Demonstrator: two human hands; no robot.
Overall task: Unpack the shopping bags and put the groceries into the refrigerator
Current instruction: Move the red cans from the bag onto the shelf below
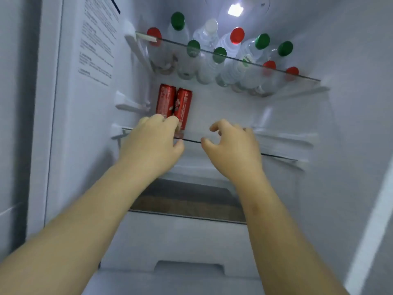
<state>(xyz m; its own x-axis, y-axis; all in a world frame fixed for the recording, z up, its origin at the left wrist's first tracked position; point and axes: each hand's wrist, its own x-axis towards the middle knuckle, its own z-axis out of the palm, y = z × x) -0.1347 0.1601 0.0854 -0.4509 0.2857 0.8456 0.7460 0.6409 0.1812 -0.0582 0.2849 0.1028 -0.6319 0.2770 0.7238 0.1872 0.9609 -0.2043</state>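
Pretty clearly just the inside of a fridge [350,103], so somebody's kitchen I'd guess, though the room itself isn't in shot. White plastic walls, glass shelves [234,58], a light [235,10] up top, a printed label [95,39] on the side wall, water bottles [207,37] and two red cans [174,103] chilling.

Fridge liner [350,103] is seen as white plastic, smooth w/ a soft sheen. Upper shelf [306,77] & lower shelf [278,156] are made of clear glass, glossy, edges dark. The cans [165,101] are finished in glossy red-printed metal. Bottles [207,35] are formed of clear, ribbed plastic. Caps [177,20] are moulded in smooth green, red & white plastic. A printed sticker [95,50], prob. paper or film, is stuck flat on the left wall.
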